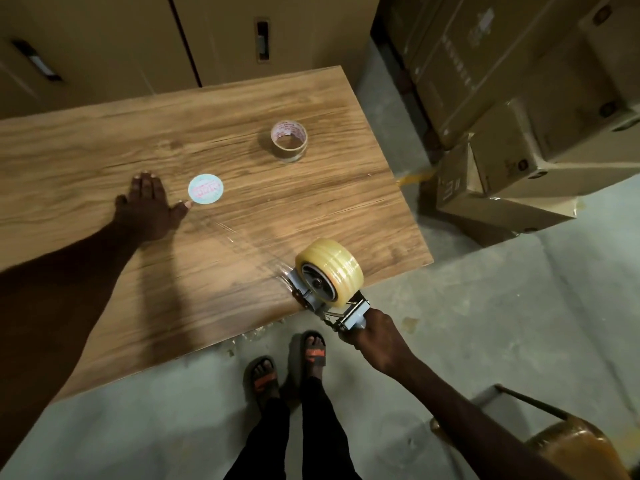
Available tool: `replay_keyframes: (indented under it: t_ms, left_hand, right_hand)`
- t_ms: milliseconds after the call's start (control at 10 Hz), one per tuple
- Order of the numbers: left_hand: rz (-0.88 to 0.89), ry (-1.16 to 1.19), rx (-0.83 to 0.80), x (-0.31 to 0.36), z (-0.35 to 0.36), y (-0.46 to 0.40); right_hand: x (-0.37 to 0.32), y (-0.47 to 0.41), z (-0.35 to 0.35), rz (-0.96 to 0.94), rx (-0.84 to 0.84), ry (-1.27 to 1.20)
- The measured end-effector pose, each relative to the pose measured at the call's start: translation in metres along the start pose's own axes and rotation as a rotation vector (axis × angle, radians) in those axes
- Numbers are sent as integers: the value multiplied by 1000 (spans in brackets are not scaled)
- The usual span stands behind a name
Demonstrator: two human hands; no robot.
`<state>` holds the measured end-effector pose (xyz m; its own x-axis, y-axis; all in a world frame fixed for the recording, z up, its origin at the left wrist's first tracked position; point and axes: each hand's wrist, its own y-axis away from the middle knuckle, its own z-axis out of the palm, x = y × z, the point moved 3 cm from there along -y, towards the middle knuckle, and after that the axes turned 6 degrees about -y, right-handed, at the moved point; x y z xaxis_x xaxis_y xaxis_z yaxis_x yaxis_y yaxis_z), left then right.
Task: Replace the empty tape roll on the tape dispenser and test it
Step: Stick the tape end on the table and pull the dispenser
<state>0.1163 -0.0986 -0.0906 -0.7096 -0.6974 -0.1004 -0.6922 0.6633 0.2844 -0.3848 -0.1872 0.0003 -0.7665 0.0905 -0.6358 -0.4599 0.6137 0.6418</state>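
Two hands were seen over a wood-grain tabletop (104, 140); the left hand (147, 206) was laid flat with fingers spread, holding nothing, its thumb touching a round label (205, 189); the right hand (375, 339) was closed around the handle of the tape dispenser (323, 292) at the tabletop's near edge, a full tape roll (334, 266) mounted on it; clear tape was stretched across the wood between them; the empty tape roll (289, 140) was stood farther back; cardboard boxes (519, 116) were stacked on the concrete floor (485, 306) to the right; cabinets (138, 39) were ranged behind.
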Motion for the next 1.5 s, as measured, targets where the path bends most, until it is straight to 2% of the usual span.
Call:
replay_keyframes:
  t_ms: [300, 500, 600, 700, 800, 900, 1000, 1100, 1300, 1500]
  left_hand:
    - [25, 35, -49, 1, -5, 2]
    - [30, 7, -9, 2, -4, 5]
    - [3, 65, -60, 2, -6, 4]
    - [26, 24, -24, 1, -3, 5]
    - [30, 14, -19, 2, -4, 7]
    - [11, 22, -8, 1, -2, 6]
    - [11, 33, -51, 4, -1, 5]
    - [8, 49, -73, 4, -7, 3]
    - [-27, 116, -76, 8, -13, 7]
    - [-49, 199, -6, 14, -10, 21]
  right_hand:
    - [-23, 7, 7, 236, 69, -71]
    - [-28, 14, 5, 365, 52, -146]
    - [-18, 20, -6, 308, 90, 44]
    - [-7, 29, -24, 256, 128, 243]
    - [24, 49, -39, 371, 159, 263]
    - [49, 75, -48, 516, 264, -3]
    - [52, 88, -53, 566, 265, -300]
    - [38, 82, -52, 531, 178, -442]
    - [6, 56, -48, 478, -11, -602]
    - [-58, 19, -27, 374, -148, -592]
